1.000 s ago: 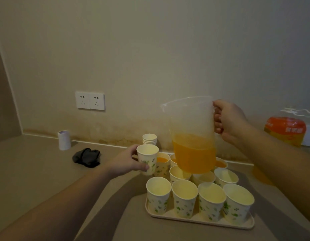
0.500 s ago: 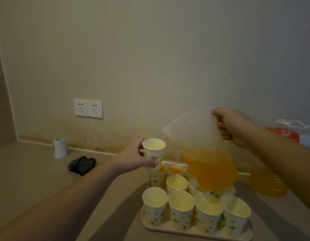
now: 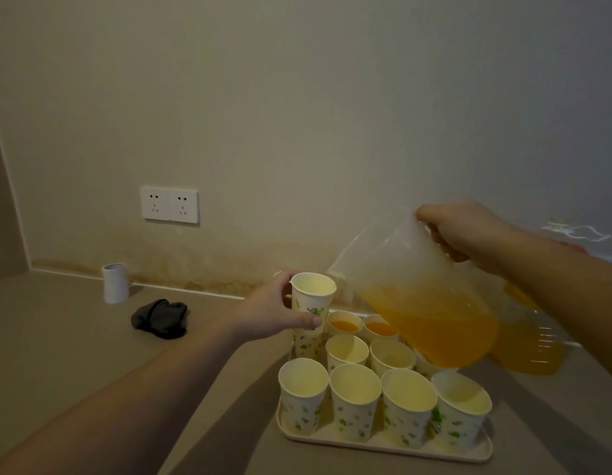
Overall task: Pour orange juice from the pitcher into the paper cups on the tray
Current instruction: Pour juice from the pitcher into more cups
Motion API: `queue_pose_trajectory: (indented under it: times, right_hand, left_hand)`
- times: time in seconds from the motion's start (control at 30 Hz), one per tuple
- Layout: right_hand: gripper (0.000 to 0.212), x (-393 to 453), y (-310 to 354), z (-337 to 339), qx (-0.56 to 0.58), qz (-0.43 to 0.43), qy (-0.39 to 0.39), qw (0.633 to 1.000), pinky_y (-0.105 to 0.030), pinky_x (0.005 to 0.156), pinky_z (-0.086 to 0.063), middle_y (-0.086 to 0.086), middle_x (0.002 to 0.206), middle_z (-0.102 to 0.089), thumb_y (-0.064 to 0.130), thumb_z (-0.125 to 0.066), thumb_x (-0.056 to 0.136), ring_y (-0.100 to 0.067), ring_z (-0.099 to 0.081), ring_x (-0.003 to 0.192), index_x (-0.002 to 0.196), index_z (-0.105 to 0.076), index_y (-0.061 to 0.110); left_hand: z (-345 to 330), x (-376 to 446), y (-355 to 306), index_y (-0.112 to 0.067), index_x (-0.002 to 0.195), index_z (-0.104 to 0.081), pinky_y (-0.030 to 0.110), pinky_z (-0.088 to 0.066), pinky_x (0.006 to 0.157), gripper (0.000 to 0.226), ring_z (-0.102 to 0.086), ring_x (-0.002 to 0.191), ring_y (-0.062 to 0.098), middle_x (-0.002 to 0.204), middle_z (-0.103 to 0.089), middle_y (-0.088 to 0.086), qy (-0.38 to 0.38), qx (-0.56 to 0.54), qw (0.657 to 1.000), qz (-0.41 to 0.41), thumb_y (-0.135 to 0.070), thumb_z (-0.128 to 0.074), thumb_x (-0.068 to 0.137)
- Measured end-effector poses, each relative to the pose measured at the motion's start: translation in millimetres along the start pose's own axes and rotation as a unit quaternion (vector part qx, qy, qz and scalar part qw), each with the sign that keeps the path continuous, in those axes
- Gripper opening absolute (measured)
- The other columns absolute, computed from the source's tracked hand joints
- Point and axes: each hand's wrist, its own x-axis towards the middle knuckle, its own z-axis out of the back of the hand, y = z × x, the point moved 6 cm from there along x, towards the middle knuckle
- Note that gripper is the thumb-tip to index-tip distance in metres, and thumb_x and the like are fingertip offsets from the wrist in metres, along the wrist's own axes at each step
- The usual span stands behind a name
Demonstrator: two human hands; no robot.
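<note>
Nearby, black cloth (image 3: 159,318) beside tray (image 3: 383,445).

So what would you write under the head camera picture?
Right hand tilts the juice pitcher toward a paper cup held in the left hand.

Two bare forearms, unsleeved to the frame's edge, end in ungloved hands, the left hand (image 3: 273,310) and right hand (image 3: 464,231), neither showing any ring, watch, band or other worn item.
</note>
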Motion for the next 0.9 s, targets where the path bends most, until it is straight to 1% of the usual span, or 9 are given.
queue_pose_trajectory:
  times: [0.13,0.3,0.4,0.57,0.67,0.73,0.8,0.9]
  right_hand:
    - [0.031,-1.4,1.8,-1.0,-0.019,0.004,-0.001,1.000,-0.026,0.048,-0.021,-0.007,0.056,-0.038,0.017,-0.056,0.091,-0.017,-0.028,0.046,0.063,-0.047,0.009]
    - [0.032,0.4,1.8,-4.6,-0.052,0.007,0.001,0.999,-0.025,0.047,-0.023,-0.007,0.054,-0.040,0.019,-0.057,0.091,-0.018,-0.030,0.044,0.062,-0.048,0.008]
    - [0.033,2.6,1.4,-5.4,-0.061,0.007,-0.005,0.998,-0.025,0.047,-0.023,-0.006,0.052,-0.040,0.020,-0.057,0.090,-0.018,-0.030,0.043,0.061,-0.048,0.008]
    - [0.030,2.2,7.0,-9.9,-0.111,0.035,0.006,0.993,-0.028,0.050,-0.025,-0.012,0.057,-0.042,0.015,-0.055,0.091,-0.021,-0.034,0.047,0.063,-0.049,0.007]
    - [0.025,4.1,6.7,-10.6,-0.111,0.030,0.007,0.993,-0.026,0.049,-0.025,-0.013,0.059,-0.043,0.018,-0.057,0.088,-0.021,-0.033,0.044,0.067,-0.052,0.007]
    - [0.022,4.9,7.1,-12.6,-0.135,0.031,0.015,0.990,-0.025,0.047,-0.025,-0.012,0.061,-0.044,0.018,-0.055,0.090,-0.022,-0.034,0.043,0.071,-0.054,0.008]
    - [0.022,5.2,7.8,-14.2,-0.143,0.034,0.019,0.989,-0.025,0.047,-0.026,-0.013,0.062,-0.045,0.018,-0.055,0.090,-0.023,-0.035,0.044,0.071,-0.053,0.008]
    - [0.027,6.3,8.2,-16.2,-0.152,0.041,0.021,0.987,-0.027,0.049,-0.026,-0.015,0.064,-0.046,0.018,-0.055,0.089,-0.024,-0.036,0.048,0.065,-0.050,0.007]
  left_hand:
    - [-4.6,-0.1,0.4,-0.033,0.142,-0.048,0.037,-0.060,0.093,0.098,-0.064,0.115,0.007,0.125,-0.066,-0.014,0.003,0.004,1.000,-0.007,-0.049,-0.096,0.057]
    - [-10.6,-1.2,-0.3,-0.033,0.141,-0.047,0.032,-0.060,0.092,0.089,-0.063,0.113,0.005,0.124,-0.064,-0.015,0.006,0.003,1.000,-0.004,-0.038,-0.095,0.066]
    - [-10.9,-1.2,2.3,-0.032,0.141,-0.047,0.035,-0.059,0.094,0.090,-0.062,0.114,0.006,0.124,-0.065,-0.014,0.008,0.002,1.000,0.000,-0.038,-0.096,0.066]
    - [-12.3,-1.0,4.0,-0.032,0.142,-0.046,0.037,-0.058,0.096,0.087,-0.061,0.117,0.010,0.126,-0.063,-0.012,0.011,0.007,1.000,0.003,-0.033,-0.094,0.070]
    - [-13.3,0.1,4.2,-0.034,0.140,-0.046,0.039,-0.057,0.097,0.085,-0.060,0.118,0.011,0.126,-0.062,-0.012,0.013,0.008,1.000,0.004,-0.031,-0.094,0.070]
    - [-14.8,0.8,4.4,-0.036,0.137,-0.046,0.039,-0.057,0.097,0.083,-0.060,0.117,0.011,0.126,-0.062,-0.012,0.015,0.007,1.000,0.005,-0.030,-0.094,0.070]
    - [-17.1,0.4,4.2,-0.039,0.133,-0.045,0.037,-0.058,0.096,0.080,-0.060,0.116,0.011,0.124,-0.061,-0.014,0.019,0.009,1.000,0.005,-0.030,-0.093,0.071]
    - [-20.6,-1.3,4.5,-0.043,0.131,-0.042,0.032,-0.057,0.094,0.078,-0.059,0.115,0.009,0.123,-0.060,-0.018,0.020,0.009,1.000,0.010,-0.029,-0.092,0.073]
